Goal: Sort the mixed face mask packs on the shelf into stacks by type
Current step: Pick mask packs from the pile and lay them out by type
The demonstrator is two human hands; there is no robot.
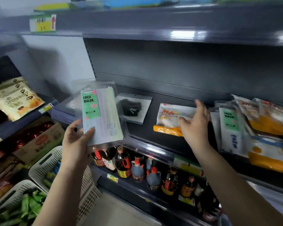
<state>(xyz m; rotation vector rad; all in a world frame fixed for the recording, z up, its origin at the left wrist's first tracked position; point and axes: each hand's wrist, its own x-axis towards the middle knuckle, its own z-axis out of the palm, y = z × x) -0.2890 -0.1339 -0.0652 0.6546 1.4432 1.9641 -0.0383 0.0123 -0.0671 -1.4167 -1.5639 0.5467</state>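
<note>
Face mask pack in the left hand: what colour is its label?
Green with pink spots, on the pack in the left hand; head view.

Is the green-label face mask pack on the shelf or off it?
Off it: the left hand holds the green-label pack up in front of the shelf.

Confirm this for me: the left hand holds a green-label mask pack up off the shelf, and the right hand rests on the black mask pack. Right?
Not quite. The head view shows the right hand on the orange pack, not the black mask pack, which lies untouched further left. The rest stands: the left hand holds the green-label pack up off the shelf.
</note>
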